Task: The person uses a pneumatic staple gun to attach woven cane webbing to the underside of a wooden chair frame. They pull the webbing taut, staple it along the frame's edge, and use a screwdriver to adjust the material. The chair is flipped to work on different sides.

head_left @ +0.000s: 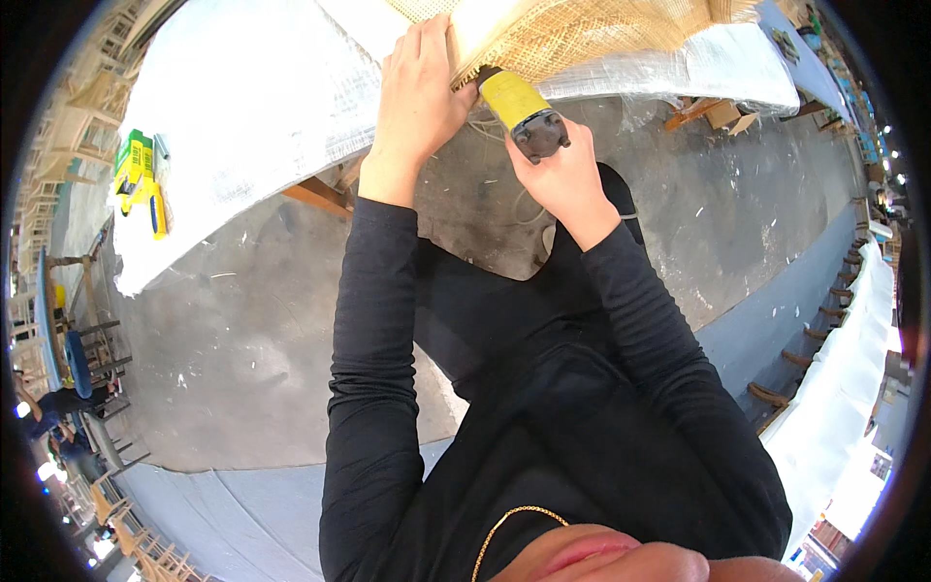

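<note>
My left hand is at the near edge of a pale wooden frame covered with woven cane webbing. Its fingers lie together over the piece, with the thumb toward the edge. In my right hand is a staple gun with a yellow band and a dark end cap. The gun's nose meets the webbed edge just beside my left thumb. My right fingers wrap the handle, partly hidden under the gun's body. Frayed cane ends show at that edge.
The work lies on a table covered in white wrapping. On its left part are a green-and-yellow box and a yellow utility knife. A pale hose hangs below the gun. Chair frames stand at far left; a white-covered table is at right.
</note>
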The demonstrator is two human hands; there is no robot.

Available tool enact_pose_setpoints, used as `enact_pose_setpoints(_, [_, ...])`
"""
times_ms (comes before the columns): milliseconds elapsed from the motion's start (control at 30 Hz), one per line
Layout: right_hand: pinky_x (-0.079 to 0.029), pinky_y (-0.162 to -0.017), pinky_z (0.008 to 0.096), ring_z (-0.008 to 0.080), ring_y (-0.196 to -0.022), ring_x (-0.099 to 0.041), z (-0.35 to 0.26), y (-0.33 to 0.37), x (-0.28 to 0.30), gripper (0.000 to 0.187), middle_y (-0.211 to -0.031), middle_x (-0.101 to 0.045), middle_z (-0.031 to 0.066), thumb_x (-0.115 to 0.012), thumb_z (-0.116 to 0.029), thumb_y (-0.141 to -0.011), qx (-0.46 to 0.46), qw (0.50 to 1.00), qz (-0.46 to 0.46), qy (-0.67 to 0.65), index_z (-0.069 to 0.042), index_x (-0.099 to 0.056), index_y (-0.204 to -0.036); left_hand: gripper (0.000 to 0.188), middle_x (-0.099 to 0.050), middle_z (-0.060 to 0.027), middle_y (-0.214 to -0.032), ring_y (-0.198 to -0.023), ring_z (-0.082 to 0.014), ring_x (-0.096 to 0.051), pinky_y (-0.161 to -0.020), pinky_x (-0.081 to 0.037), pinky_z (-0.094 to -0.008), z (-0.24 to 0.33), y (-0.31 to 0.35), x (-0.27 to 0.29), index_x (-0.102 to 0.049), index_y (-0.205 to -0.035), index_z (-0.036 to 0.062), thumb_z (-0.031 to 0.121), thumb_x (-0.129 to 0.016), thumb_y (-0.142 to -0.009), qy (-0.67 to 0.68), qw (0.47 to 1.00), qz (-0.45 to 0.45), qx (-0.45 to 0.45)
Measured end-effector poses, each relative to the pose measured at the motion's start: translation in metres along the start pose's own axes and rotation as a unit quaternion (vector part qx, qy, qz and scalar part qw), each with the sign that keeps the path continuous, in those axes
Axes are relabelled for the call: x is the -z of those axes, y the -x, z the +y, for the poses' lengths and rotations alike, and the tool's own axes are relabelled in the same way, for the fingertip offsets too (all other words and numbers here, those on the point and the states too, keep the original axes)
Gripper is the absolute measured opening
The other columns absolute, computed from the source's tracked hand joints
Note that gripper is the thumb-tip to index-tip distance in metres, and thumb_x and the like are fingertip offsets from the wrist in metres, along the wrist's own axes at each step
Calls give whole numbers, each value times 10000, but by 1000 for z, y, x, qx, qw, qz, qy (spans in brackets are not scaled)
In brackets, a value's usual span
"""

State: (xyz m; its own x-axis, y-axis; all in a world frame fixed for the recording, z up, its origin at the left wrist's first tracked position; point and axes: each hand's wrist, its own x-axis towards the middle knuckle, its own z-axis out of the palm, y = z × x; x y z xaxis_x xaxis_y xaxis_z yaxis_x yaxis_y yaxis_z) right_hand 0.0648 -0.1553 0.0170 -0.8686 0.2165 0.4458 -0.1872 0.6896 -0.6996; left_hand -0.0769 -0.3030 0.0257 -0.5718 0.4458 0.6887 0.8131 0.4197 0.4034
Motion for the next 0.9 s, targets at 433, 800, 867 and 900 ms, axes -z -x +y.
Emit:
enact_pose_setpoints(433, [-582,-727,381,402,-836,-725,1,10,-10,348,-910,-735,206,-777,-35,-805,-8,1000,-6,2,29,-686,-1135,873,-543,-261,-1385,-1290,-451,-530,-1087,-453,-489,-14,4,3,-417,-1483,-28,14,-836,-717,14,999,-35,-35])
enact_pose_setpoints(800, [-583,-731,425,442,-852,-714,9,11,-9,571,-919,-723,260,-796,-9,-669,49,999,3,-4,15,-643,-1218,888,-502,-302,-1392,-1330,-480,-461,-1140,-397,-493,-1,-8,12,-368,-1504,-57,20,-816,-742,37,996,-76,17])
enact_pose_setpoints(867, [-584,-739,430,438,-850,-716,9,12,-9,592,-921,-724,260,-803,-13,-659,38,999,0,12,12,-642,-1228,872,-507,-302,-1380,-1320,-482,-471,-1135,-403,-491,-5,-5,10,-375,-1499,-54,22,-819,-753,25,997,-76,5])
enact_pose_setpoints(900, [-585,-742,432,436,-850,-718,9,11,-8,602,-922,-725,261,-806,-15,-653,36,999,-2,21,10,-642,-1232,868,-507,-303,-1380,-1318,-482,-473,-1134,-404,-491,-4,-6,11,-376,-1498,-54,22,-820,-755,29,997,-76,2])
